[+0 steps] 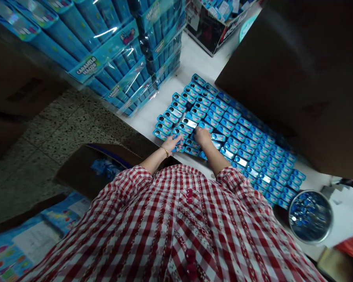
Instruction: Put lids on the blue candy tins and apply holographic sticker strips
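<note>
Head view: hands point(170, 143) on blue tins point(233, 135)

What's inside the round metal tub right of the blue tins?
The round metal tub holds a loose scatter of small blue and silver pieces, too small to identify from this view. Their undersides and whatever lies beneath them are hidden.

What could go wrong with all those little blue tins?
The left hand is beside the row of small blue tins closest to the table edge, so one bump might knock some onto the speckled floor. The right hand is working among tightly packed tins, so it might nudge a whole row out of line. The tall plastic-wrapped stacks of blue boxes stand right beside the tins and might topple onto them if knocked.
</note>
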### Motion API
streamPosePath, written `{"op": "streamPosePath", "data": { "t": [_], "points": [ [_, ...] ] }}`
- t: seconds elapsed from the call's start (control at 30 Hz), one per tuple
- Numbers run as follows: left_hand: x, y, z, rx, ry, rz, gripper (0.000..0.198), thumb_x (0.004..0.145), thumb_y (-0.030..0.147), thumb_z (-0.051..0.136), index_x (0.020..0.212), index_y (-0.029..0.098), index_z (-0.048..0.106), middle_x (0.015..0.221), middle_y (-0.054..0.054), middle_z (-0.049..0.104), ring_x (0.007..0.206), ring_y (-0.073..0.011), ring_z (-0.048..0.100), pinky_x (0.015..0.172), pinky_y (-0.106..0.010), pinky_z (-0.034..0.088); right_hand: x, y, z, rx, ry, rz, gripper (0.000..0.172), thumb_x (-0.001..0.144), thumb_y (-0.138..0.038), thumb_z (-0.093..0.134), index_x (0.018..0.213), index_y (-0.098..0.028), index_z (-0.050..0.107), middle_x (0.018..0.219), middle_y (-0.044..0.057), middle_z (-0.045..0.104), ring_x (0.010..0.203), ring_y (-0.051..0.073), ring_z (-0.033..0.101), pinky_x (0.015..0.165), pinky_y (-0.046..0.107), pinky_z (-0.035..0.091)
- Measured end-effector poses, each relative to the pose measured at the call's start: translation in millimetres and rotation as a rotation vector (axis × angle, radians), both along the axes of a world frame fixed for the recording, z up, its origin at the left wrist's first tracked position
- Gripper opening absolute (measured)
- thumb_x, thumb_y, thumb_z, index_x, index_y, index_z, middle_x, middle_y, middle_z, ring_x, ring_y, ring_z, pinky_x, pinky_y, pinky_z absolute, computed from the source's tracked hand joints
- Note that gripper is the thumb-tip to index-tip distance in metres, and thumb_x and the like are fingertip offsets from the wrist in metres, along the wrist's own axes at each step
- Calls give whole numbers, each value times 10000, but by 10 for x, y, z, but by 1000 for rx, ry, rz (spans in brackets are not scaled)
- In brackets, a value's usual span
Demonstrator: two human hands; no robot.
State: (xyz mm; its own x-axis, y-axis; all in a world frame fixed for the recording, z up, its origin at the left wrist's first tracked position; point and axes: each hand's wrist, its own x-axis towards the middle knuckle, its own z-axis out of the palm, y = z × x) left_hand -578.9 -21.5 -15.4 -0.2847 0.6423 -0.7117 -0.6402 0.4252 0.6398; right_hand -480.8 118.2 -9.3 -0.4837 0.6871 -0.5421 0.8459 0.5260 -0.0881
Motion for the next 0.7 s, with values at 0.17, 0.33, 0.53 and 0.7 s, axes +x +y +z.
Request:
{"op": "streamPosePath", "data": {
  "t": [0.17,0.33,0.53,0.7],
  "points": [
    [-16,-17,38,9,63,-31,260,795,362,639,704,133,557,522,27,526,386,-41,446,360,-158,288,-83,71,-21,0,-115,10,442,787,-328,628,1174,-126,559,1126,202,615,1030,293,601,812,363,468],
    [-21,-7,-3,-36,134,-170,194,822,300,604,726,140,554,488,34,518,376,-49,446,350,-151,267,41,-24,99,-28,167,54,445,790,-365,643,1193,-191,576,1087,134,633,1011,258,593,837,364,454],
    [43,9,21,14,131,-474,195,793,200,608,630,130,527,487,17,525,382,-50,437,340,-152,279,42,-257,102,-428,714,268,184,776,-146,578,896,-189,711,921,47,664,881,161,604,834,287,445],
    [-112,-100,65,82,-194,-263,150,768,253,635,824,126,578,584,8,562,444,-63,495,348,-140,288,255,-126,12,-209,483,-38,184,834,-204,516,904,-143,675,893,59,677,831,161,606,762,265,440]
  ]
}}
